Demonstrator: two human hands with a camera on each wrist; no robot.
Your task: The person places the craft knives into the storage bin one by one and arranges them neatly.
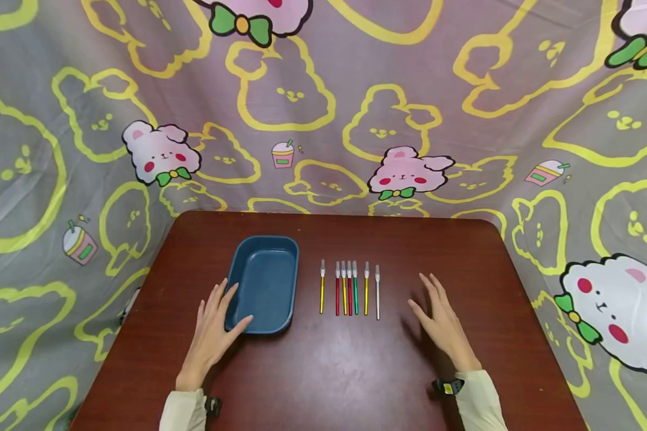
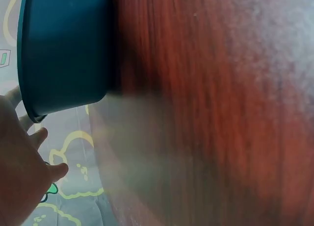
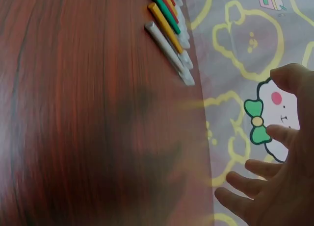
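Left hand (image 1: 211, 330) spreads fingers (image 1: 228, 297) at left side of blue tray (image 1: 268, 287).

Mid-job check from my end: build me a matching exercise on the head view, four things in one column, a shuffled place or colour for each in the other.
Things:
1. tray
2. silver tool
3. green tool
4. table

Places and colours:
A. third from the right in its row
B. reddish brown
C. blue and open-topped
D. at the right end of its row

Right pairs: 1-C, 2-D, 3-A, 4-B
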